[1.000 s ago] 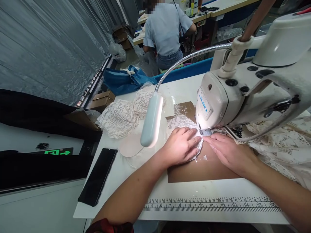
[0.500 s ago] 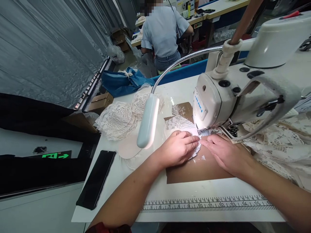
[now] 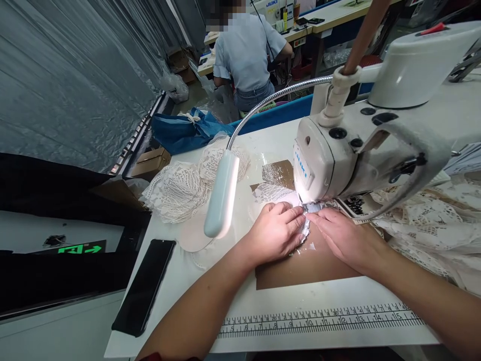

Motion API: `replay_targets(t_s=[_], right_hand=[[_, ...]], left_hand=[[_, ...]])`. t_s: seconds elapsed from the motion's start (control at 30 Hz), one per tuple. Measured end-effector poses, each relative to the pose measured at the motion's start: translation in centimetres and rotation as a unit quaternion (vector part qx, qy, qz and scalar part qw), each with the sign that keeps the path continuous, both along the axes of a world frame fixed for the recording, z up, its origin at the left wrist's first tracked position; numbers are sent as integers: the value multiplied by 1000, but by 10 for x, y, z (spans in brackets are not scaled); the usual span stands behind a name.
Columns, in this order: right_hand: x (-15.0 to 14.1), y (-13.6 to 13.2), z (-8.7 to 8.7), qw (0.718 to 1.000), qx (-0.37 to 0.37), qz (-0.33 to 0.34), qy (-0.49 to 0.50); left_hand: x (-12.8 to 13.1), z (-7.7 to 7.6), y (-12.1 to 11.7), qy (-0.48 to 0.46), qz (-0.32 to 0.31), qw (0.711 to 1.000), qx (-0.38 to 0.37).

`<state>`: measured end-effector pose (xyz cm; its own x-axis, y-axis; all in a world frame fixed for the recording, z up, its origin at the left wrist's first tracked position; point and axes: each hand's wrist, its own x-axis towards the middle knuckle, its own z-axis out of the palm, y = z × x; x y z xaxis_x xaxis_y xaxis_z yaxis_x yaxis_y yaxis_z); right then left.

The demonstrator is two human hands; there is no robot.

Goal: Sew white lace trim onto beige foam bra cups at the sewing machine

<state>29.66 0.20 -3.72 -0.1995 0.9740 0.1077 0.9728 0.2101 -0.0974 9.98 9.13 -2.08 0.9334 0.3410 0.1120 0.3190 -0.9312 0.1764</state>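
Observation:
My left hand [image 3: 277,231] lies flat, fingers stretched out, pressing a white lace piece [image 3: 273,193] onto the brown plate [image 3: 300,265] just left of the needle of the white sewing machine [image 3: 338,155]. My right hand [image 3: 343,235] lies flat on the brown plate right of the needle, fingertips touching the lace edge at the presser foot [image 3: 311,206]. The lace runs under the machine head, where part of it is hidden.
A gooseneck lamp [image 3: 221,195] hangs over the table left of my hands. A stack of lace pieces [image 3: 180,188] and a black phone [image 3: 145,286] lie at the left. More lace [image 3: 432,225] is heaped at the right. A printed ruler [image 3: 319,317] runs along the front edge. Another person [image 3: 244,50] sits behind.
Both hands have stayed on the lace at the needle, edging slightly inward as the lace feeds. The view has shifted a little to the right and down.

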Motion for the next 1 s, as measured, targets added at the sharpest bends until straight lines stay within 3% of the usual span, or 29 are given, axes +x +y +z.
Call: replay_targets(t_s=[0.43,0.73,0.87,1.0], right_hand=[[6,-6,-3,998,23,-32,57],[5,-4,-9,990,98,85,57],[2,-4,-11,992,106,67,35],[0,-3,-7,997,68,28,7]], left_hand=[[-3,-1,2,-46,-11,999,-19],[-3,1,1,-63,-25,997,-27],[-1,-1,2,-56,-15,998,-22],[-1,-2,4,-54,-6,998,-11]])
